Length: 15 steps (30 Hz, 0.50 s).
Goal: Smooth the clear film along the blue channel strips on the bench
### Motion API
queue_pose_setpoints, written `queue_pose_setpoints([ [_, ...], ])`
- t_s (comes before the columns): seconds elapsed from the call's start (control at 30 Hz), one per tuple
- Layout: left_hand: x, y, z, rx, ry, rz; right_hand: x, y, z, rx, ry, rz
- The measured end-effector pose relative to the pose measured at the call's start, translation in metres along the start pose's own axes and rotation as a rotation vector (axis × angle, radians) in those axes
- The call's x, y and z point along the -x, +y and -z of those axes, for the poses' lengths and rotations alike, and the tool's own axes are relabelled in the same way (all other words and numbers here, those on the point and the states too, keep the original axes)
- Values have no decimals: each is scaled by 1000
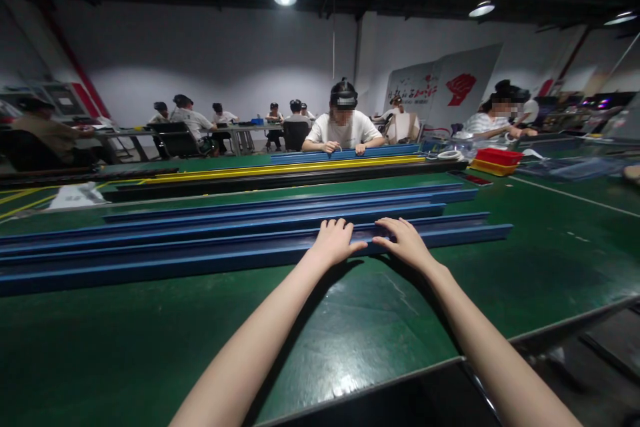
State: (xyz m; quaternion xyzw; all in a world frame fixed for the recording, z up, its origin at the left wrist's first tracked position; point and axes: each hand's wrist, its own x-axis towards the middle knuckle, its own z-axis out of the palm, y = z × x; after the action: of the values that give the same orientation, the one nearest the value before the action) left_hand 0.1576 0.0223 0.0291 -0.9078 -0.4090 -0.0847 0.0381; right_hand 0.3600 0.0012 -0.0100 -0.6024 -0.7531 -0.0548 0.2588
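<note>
A long blue channel rail [210, 255] lies across the green table [150, 340], nearest to me. My left hand [334, 240] rests on its upper edge with the fingers curled over it. Beside it, my right hand [404, 240] grips the same rail, fingers bent over the top and thumb pointing toward the left hand. The two hands lie close together, not quite touching. Two more blue rails [280, 210] lie parallel just behind the first one.
Yellow [280, 170], black and blue rails lie farther back. A person in a white shirt [343, 130] sits opposite with hands on a blue rail. Red and yellow trays [496, 160] stand at the right. Other people sit at tables behind. The table's metal front edge [550, 330] runs near right.
</note>
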Motion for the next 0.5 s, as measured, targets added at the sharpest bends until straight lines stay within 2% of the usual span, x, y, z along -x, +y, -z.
queue_pose_setpoints([
  [0.27,-12,8,-18,-23,92,131,6,-4,-5,6,125,-25],
  [0.5,-14,3,-22,-78,145,105,15,-1,-5,122,115,44],
])
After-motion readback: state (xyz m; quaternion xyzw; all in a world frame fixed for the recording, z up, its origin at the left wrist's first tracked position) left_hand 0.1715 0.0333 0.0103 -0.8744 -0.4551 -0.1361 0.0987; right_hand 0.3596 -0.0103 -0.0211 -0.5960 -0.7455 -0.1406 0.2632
